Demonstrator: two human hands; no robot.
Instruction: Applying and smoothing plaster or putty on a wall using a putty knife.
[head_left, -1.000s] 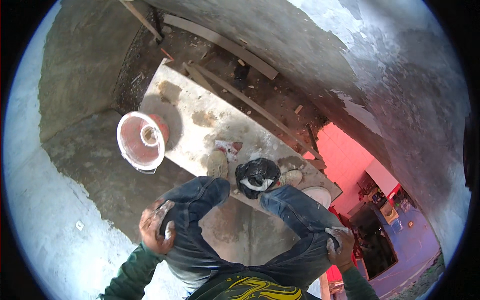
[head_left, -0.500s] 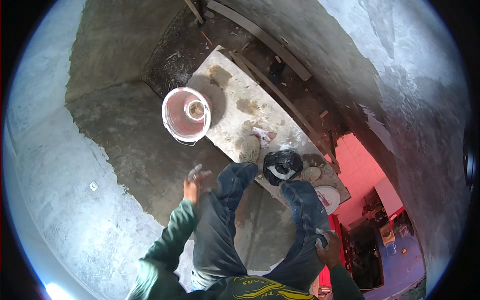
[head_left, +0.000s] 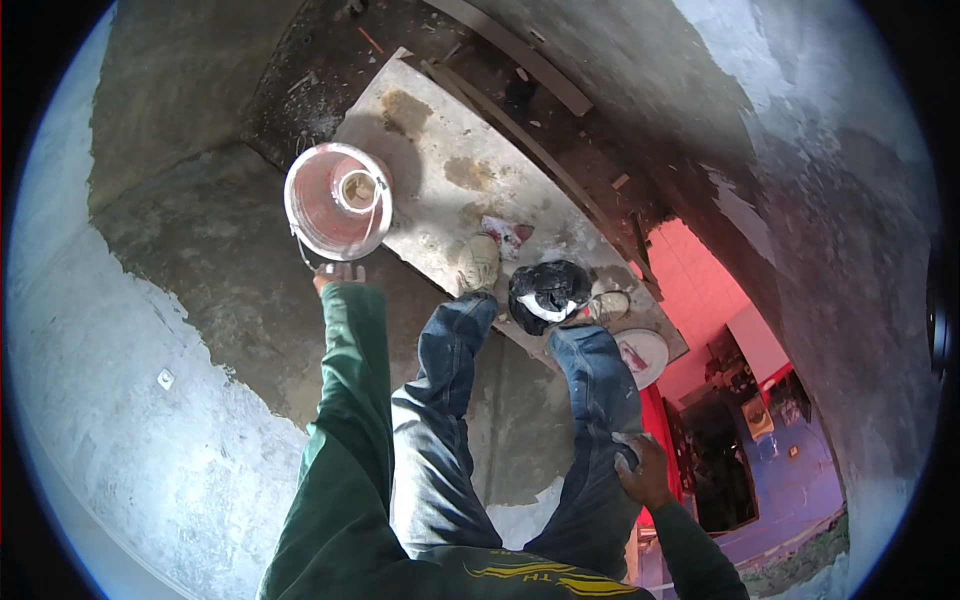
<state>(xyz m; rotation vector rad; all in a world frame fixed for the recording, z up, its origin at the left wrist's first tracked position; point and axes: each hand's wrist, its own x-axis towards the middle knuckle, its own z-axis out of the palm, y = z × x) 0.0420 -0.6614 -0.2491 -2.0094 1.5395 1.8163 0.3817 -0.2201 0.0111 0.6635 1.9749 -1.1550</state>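
A pale, pink-stained bucket (head_left: 300, 205) with a smaller round container (head_left: 358, 190) inside stands at the left side of the raised concrete slab (head_left: 430, 165). My left hand (head_left: 340, 273) is at the bucket's near side, its dusty fingers bent round the thin wire handle; the sleeve hides part of the grip. On my right thigh lies my right hand (head_left: 645, 472), thumb and forefinger apart, with pale dust on the fingers. Between my shoes sits a black plastic bag (head_left: 550, 280) with something white at its opening. A stained scrap (head_left: 508, 238) lies beside my left shoe (head_left: 479, 262).
A round white lid (head_left: 641, 358) lies by my right shoe (head_left: 606, 305). Timber boards (head_left: 545, 150) run along the slab's far edge above a dark, littered floor. Partly plastered walls (head_left: 150, 330) rise on both sides. A red-pink area (head_left: 690, 290) opens below right.
My left hand has reached forward and left from beside my knee to the bucket's handle, which has swung toward me. My right hand stays on my thigh. The view has shifted slightly.
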